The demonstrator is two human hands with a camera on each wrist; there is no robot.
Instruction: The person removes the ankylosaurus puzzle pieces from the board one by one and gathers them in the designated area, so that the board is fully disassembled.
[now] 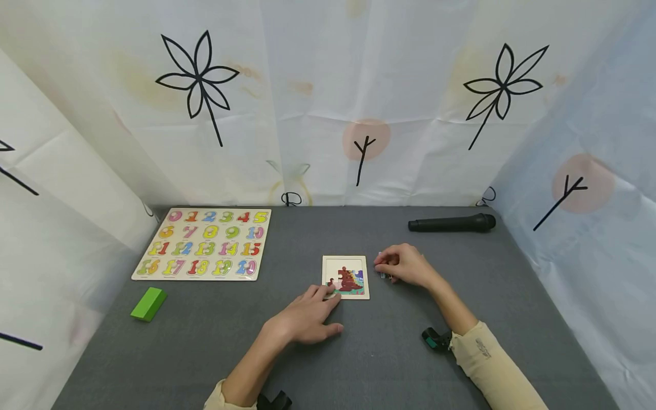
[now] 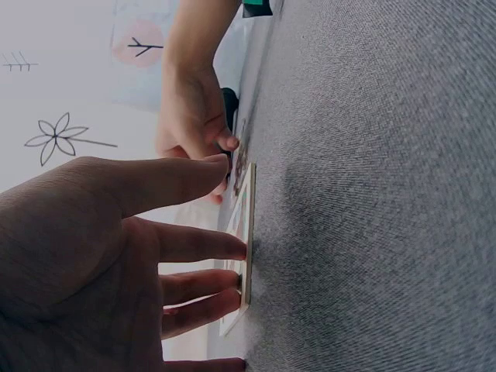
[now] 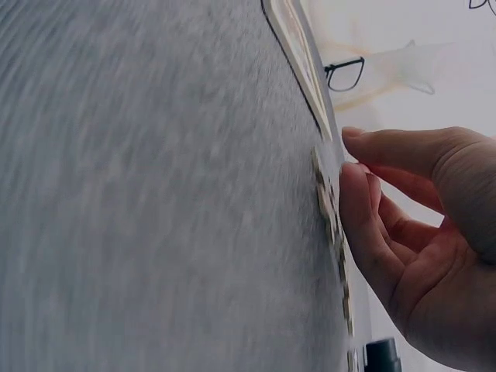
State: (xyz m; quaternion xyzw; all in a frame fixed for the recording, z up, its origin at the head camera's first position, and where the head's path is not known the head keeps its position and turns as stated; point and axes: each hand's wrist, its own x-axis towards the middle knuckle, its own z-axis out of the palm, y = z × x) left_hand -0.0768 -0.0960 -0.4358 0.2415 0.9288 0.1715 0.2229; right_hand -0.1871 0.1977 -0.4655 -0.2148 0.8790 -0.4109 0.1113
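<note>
A small square puzzle board [image 1: 330,265] with a pale frame lies flat on the grey table. It is partly filled with pieces showing a dark red animal figure [image 1: 349,282]. My left hand [image 1: 306,318] rests its outstretched fingertips on the board's lower left corner, thumb held apart. Just right of the board, my right hand [image 1: 407,265] hovers low over loose puzzle pieces [image 1: 383,275], which it partly hides. In the right wrist view, those pieces [image 3: 329,209] lie flat beneath the bent fingers. Thumb and index tips are close together with a narrow gap and no piece visible between them.
A number puzzle board [image 1: 202,244] lies at the back left, with a green block [image 1: 148,304] in front of it. A black microphone [image 1: 451,222] lies at the back right. White patterned curtains [image 1: 307,85] enclose the table's back and sides.
</note>
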